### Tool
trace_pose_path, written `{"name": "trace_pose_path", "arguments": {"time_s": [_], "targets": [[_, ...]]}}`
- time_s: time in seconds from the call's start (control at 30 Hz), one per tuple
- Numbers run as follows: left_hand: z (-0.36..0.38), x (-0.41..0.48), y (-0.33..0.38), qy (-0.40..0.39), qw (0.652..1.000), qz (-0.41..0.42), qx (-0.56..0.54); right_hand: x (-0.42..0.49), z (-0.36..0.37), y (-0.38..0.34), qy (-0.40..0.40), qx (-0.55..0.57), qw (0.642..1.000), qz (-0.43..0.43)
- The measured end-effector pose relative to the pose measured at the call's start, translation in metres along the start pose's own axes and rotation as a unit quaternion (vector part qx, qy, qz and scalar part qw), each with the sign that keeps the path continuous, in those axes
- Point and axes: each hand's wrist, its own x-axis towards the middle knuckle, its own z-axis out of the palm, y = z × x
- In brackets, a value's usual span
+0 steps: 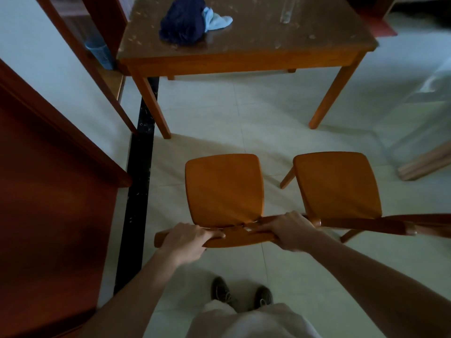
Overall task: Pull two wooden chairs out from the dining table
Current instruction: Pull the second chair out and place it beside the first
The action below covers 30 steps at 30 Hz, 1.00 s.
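Pale trousers and two dark shoes stand on the light tiled floor. Just ahead, both hands grip the curved top rail of the left orange-brown wooden chair: the left hand and the right hand have fingers wrapped over the rail. Beside it on the right stands a second orange-brown wooden chair. Both chairs sit well apart from the brown wooden dining table, whose worn tabletop carries a dark blue cloth and a light blue cloth.

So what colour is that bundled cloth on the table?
Dark navy cloth, with a light blue piece beside it; head view.
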Motion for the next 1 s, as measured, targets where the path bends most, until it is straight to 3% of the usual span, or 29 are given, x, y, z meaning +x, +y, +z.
{"name": "trace_pose_path", "arguments": {"time_s": [0.2,0.63,1.0], "targets": [[-0.005,0.015,0.019,0.054,0.998,-0.002,-0.020,-0.012,-0.006,0.026,0.015,0.000,1.000,0.015],[0.015,0.061,0.120,0.069,0.998,0.010,-0.006,-0.100,0.028,0.093,0.025,-0.004,1.000,0.012],[0.008,0.088,0.128,0.089,0.995,0.026,-0.019,-0.097,0.040,0.125,0.056,0.002,0.998,0.028]]}}
